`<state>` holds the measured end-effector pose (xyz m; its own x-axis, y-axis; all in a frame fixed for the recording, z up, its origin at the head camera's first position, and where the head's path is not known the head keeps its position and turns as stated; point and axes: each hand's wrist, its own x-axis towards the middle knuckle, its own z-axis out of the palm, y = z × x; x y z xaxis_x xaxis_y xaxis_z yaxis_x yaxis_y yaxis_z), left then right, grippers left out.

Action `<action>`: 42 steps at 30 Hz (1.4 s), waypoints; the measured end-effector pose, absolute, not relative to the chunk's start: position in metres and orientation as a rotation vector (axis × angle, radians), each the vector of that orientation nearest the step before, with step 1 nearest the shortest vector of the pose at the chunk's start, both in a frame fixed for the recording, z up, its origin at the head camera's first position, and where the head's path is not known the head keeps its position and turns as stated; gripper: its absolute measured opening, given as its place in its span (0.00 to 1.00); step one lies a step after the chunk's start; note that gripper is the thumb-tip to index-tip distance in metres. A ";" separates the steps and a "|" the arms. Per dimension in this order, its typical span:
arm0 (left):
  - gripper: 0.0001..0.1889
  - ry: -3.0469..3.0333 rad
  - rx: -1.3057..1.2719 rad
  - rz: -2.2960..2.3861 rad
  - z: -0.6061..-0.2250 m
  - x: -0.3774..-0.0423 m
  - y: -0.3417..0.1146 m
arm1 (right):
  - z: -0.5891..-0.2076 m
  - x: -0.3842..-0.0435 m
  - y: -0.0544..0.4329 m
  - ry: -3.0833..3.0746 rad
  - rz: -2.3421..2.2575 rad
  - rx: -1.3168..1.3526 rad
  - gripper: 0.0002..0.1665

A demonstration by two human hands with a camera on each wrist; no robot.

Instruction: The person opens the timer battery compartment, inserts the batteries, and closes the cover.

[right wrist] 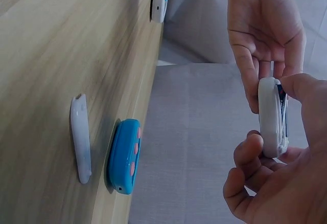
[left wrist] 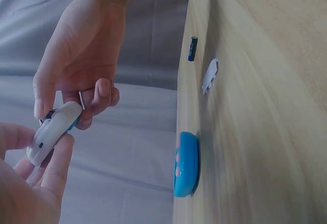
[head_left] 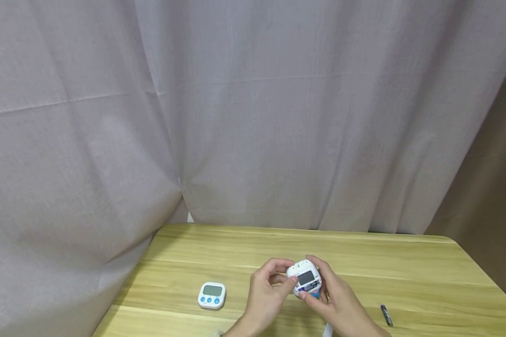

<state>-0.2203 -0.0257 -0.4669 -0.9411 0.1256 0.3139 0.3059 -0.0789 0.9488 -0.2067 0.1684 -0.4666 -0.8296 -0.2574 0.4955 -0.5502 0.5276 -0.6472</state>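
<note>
Both hands hold a white digital timer (head_left: pixel 294 270) above the table, its back turned up. The battery compartment in the back is uncovered, and a dark battery (head_left: pixel 308 286) sits in it. My left hand (head_left: pixel 264 294) grips the timer's left side, thumb over the back. From the right, my right hand (head_left: pixel 336 299) grips it with the thumb at the compartment's lower edge. In the right wrist view the timer (right wrist: pixel 269 117) is seen edge-on between the hands, and the right thumb rests by the open compartment.
Left on the wooden table lies a white timer with blue buttons (head_left: pixel 212 300). A loose battery (head_left: pixel 386 315) lies to the right. In the wrist views a blue timer with pink buttons (right wrist: pixel 122 157) lies near a white cover piece (right wrist: pixel 80 139). A grey curtain (head_left: pixel 253 140) hangs behind.
</note>
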 end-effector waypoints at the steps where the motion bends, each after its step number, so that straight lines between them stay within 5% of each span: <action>1: 0.15 -2.043 -0.484 -2.170 -0.467 -0.220 -0.025 | -0.467 -0.206 0.168 -2.432 1.205 0.671 0.44; 42: 0.16 -2.079 -0.468 -2.208 -0.465 -0.220 -0.026 | -0.457 -0.202 0.168 -2.556 1.525 0.517 0.40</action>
<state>-0.2198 -0.0262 -0.4655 -0.9508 0.1540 0.2688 0.2590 -0.0807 0.9625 -0.2024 0.1676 -0.4566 -0.9344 -0.2282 0.2737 -0.3492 0.4336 -0.8307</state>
